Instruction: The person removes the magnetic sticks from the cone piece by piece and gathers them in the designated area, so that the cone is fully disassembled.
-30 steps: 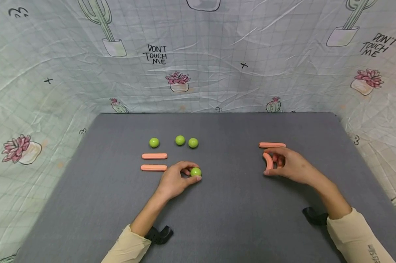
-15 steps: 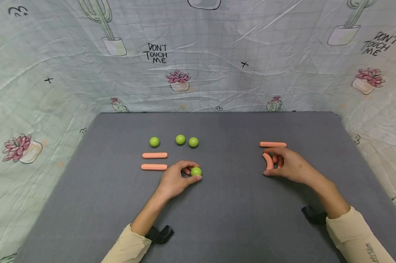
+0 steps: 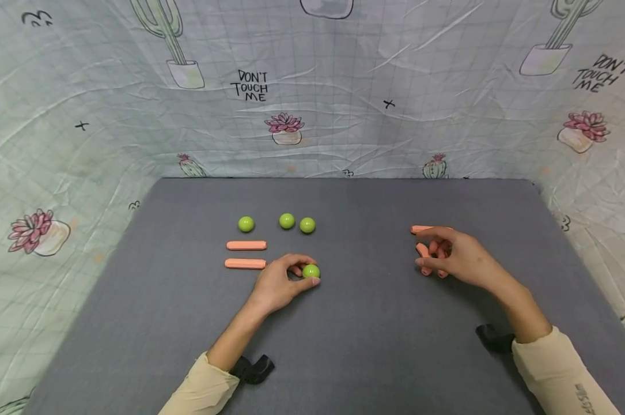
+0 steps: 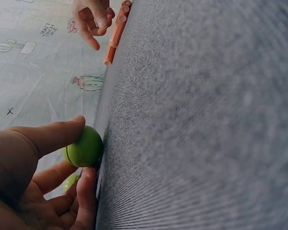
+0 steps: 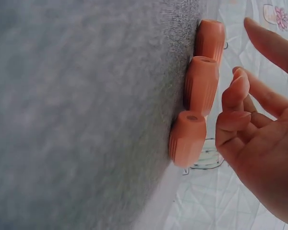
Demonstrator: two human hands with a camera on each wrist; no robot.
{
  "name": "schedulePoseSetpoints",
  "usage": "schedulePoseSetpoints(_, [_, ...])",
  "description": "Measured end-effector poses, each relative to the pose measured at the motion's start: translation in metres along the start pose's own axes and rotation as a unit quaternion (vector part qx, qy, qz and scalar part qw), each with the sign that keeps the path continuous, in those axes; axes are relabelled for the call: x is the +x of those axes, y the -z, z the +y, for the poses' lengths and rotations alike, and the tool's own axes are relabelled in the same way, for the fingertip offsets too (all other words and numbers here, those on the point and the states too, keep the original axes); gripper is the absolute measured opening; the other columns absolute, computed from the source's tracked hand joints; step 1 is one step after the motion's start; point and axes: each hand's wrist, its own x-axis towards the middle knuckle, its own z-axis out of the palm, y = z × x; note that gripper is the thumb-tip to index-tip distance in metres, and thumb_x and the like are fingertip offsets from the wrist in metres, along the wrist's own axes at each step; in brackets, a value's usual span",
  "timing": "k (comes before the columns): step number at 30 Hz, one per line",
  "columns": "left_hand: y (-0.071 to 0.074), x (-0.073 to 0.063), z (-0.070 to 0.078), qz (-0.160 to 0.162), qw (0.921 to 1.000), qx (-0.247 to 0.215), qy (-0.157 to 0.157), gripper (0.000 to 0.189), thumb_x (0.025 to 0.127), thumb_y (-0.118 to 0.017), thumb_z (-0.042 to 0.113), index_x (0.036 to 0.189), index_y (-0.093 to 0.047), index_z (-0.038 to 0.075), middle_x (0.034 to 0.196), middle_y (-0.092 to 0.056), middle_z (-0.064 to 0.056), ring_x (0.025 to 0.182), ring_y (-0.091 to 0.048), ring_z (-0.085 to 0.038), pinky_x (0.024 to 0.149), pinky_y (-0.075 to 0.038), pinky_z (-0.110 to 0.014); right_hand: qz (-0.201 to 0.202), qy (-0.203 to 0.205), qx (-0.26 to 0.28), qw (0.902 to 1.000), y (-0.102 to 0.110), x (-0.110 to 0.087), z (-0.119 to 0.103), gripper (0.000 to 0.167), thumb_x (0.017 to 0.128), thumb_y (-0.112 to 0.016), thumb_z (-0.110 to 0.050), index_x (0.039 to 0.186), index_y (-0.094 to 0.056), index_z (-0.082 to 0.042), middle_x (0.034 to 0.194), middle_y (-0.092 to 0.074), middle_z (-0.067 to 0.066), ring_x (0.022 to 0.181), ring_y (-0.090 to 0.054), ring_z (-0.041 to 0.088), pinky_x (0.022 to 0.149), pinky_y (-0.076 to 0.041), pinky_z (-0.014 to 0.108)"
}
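Observation:
In the head view my left hand holds a glossy green ball on the grey table, between thumb and fingers. The left wrist view shows the thumb along one side of this ball and a fingertip at the other; a thin seam runs round it. My right hand hovers over salmon-coloured ribbed sausage-shaped pieces, partly hiding them. From the right wrist, three piece ends show, the nearest piece lowest in view; the hand is apart from them, thumb extended and fingers loosely bent.
Behind the left hand lie two more salmon pieces, side by side. Farther back are three green balls. Another salmon piece lies just beyond the right hand. A cactus-print cloth stands behind the table.
My right thumb has left the near end of the salmon piece and moved away from the wearer; the hand has let go, and two piece ends now show beneath it. The left hand stays put.

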Motion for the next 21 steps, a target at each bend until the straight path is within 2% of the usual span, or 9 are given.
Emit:
schedulePoseSetpoints(7, [0.001, -0.001, 0.000, -0.011, 0.9998, -0.017, 0.008, 0.029, 0.086, -0.087, 0.024, 0.114, -0.078, 0.026, 0.106, -0.073, 0.003, 0.094, -0.064, -0.011, 0.083, -0.049, -0.031, -0.010, -0.022, 0.034, 0.9991, -0.005, 0.006, -0.006, 0.053, 0.095, -0.079, -0.024, 0.141, -0.060, -0.007, 0.095, -0.065, 0.012, 0.065, -0.069, 0.022, 0.052, -0.053, 0.033])
schedulePoseSetpoints(10, [0.002, -0.001, -0.001, -0.015, 0.9995, -0.025, 0.010, 0.030, 0.086, -0.087, 0.023, 0.114, -0.078, 0.027, 0.108, -0.073, 0.004, 0.095, -0.064, -0.011, 0.083, -0.049, -0.030, -0.010, -0.016, 0.028, 0.9994, -0.007, 0.007, -0.008, 0.049, 0.096, -0.078, -0.022, 0.138, -0.061, -0.004, 0.099, -0.064, 0.012, 0.062, -0.068, 0.021, 0.049, -0.051, 0.032])
schedulePoseSetpoints(15, [0.004, -0.003, -0.002, -0.019, 0.9988, -0.045, 0.006, 0.032, 0.087, -0.086, 0.020, 0.118, -0.077, 0.026, 0.110, -0.074, 0.005, 0.094, -0.064, -0.010, 0.083, -0.049, -0.027, -0.010, -0.014, 0.019, 0.9997, -0.010, 0.008, -0.008, 0.044, 0.096, -0.078, -0.021, 0.135, -0.064, -0.007, 0.099, -0.062, 0.011, 0.059, -0.063, 0.021, 0.046, -0.048, 0.031])
schedulePoseSetpoints(21, [0.009, -0.001, -0.005, 0.008, 0.9977, -0.067, 0.006, 0.037, 0.088, -0.085, 0.018, 0.124, -0.075, 0.022, 0.112, -0.076, 0.002, 0.095, -0.067, -0.012, 0.083, -0.051, -0.028, -0.004, -0.010, 0.017, 0.9998, -0.014, 0.009, -0.012, 0.043, 0.095, -0.078, -0.024, 0.133, -0.066, -0.010, 0.104, -0.061, 0.009, 0.059, -0.062, 0.019, 0.044, -0.046, 0.030])
